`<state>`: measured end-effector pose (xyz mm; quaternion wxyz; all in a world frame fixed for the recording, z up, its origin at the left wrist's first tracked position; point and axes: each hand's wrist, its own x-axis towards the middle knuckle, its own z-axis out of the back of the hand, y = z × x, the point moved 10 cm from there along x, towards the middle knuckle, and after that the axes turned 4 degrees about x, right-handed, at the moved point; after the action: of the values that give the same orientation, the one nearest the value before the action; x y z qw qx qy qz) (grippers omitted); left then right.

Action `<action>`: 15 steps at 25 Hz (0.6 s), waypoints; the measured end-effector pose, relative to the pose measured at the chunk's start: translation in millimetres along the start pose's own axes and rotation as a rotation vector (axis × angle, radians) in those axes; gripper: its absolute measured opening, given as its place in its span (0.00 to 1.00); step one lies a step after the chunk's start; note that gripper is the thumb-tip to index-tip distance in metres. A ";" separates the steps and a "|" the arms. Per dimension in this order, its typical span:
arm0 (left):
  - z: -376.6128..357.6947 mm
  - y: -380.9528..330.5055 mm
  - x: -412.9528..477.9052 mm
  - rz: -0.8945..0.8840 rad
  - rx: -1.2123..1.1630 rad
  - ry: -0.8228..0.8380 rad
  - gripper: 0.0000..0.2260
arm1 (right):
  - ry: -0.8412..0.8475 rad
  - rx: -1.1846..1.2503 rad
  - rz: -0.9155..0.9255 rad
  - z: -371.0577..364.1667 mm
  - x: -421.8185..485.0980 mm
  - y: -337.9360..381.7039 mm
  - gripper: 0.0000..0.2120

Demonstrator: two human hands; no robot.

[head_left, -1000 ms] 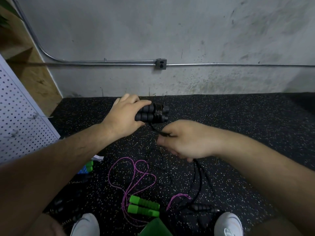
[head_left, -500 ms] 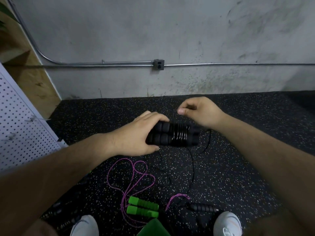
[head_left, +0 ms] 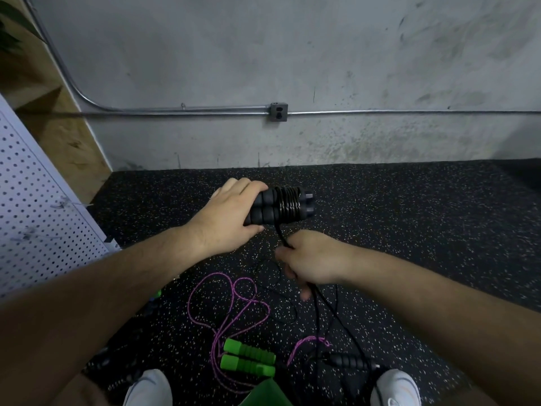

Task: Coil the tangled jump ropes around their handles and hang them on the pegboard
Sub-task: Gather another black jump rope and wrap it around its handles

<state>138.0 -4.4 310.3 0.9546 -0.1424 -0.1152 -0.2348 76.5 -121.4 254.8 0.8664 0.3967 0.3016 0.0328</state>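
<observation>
A purple jump rope (head_left: 205, 291) with green handles (head_left: 248, 358) and a black handle (head_left: 349, 361) are laid on the speckled rubber floor (head_left: 409, 230).

Dim, flat indoor light, soft shadows, wide-angle bending at edges, slight motion blur

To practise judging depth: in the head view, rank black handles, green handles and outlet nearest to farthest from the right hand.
1. Black handles, in the left hand, just above the right hand holding their rope.
2. Green handles, on the floor below.
3. Outlet, on the far wall.
</observation>
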 end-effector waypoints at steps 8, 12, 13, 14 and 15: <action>-23.2 31.0 -4.3 0.002 0.139 0.162 0.30 | -0.290 -0.667 0.258 42.6 -47.1 69.6 0.13; -28.8 -8.9 -17.9 -0.163 0.025 0.258 0.29 | -0.553 -0.800 0.440 89.2 -34.7 75.7 0.12; -27.1 -20.5 -22.1 -0.190 -0.031 0.273 0.29 | -0.542 -0.797 0.460 97.0 -25.0 68.2 0.12; -23.6 -30.8 -26.0 -0.200 -0.092 0.281 0.29 | -0.524 -0.791 0.447 104.8 -15.4 60.0 0.11; -18.5 -40.1 -29.0 -0.192 -0.156 0.282 0.29 | -0.511 -0.750 0.398 113.5 -6.3 49.0 0.11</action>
<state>96.5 -32.5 293.4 0.9205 -0.1701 0.0251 -0.3508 142.5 -165.6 349.6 0.9726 0.1031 -0.0344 0.2055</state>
